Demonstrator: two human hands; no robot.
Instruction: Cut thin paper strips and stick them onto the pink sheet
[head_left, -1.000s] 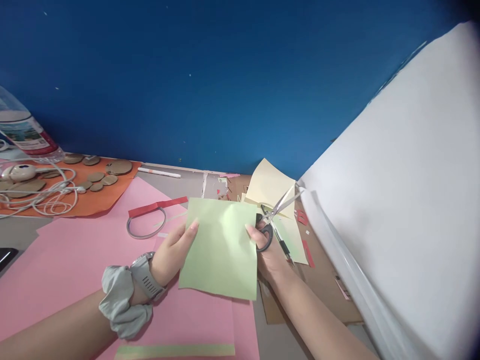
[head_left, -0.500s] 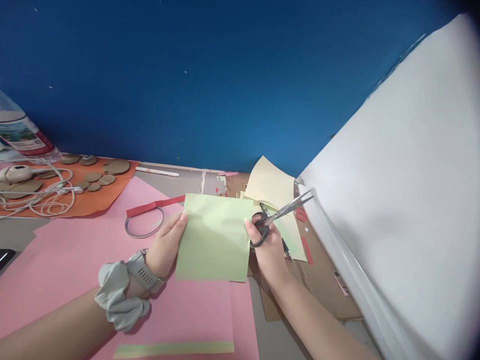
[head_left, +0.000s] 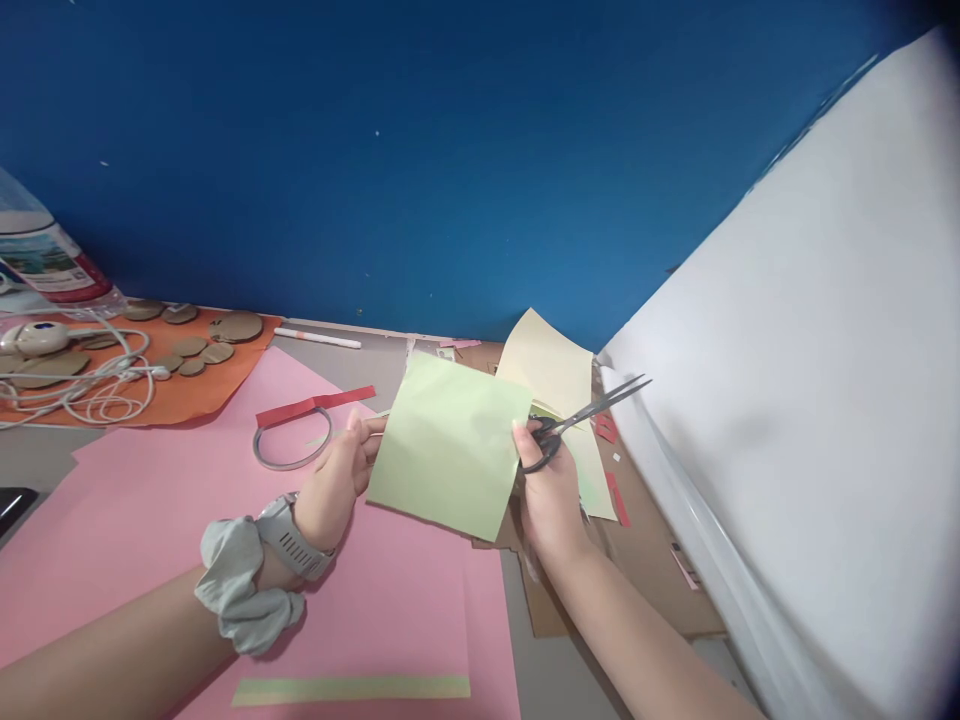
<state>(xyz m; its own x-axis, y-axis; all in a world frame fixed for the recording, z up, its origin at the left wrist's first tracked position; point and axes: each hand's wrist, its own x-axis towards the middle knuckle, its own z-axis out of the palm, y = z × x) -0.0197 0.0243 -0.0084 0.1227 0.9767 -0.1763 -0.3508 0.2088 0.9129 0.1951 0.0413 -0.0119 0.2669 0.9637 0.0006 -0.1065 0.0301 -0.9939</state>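
A light green sheet of paper (head_left: 450,445), roughly square and tilted, is held above pink paper. My right hand (head_left: 553,495) pinches its right edge with the thumb in front. In the same hand are black-handled scissors (head_left: 581,415), blades slightly apart and pointing up to the right. My left hand (head_left: 341,480) is at the sheet's left edge, thumb raised off the paper and fingers stretched toward it; the fingertips lie at or behind the edge, so contact is unclear. A grey watch (head_left: 292,535) and a grey-green scrunchie (head_left: 244,585) are on the left wrist.
On the pink paper (head_left: 187,520) lie a tape ring (head_left: 292,460), a red strip (head_left: 315,404) and a green strip (head_left: 352,690). Cardboard discs (head_left: 236,326) and white earphones (head_left: 112,375) rest on orange paper. Cream paper (head_left: 547,355) leans against the blue wall (head_left: 450,180).
The green sheet has turned clockwise and moved up and right with my right hand and the scissors. My left thumb has come off the sheet's front.
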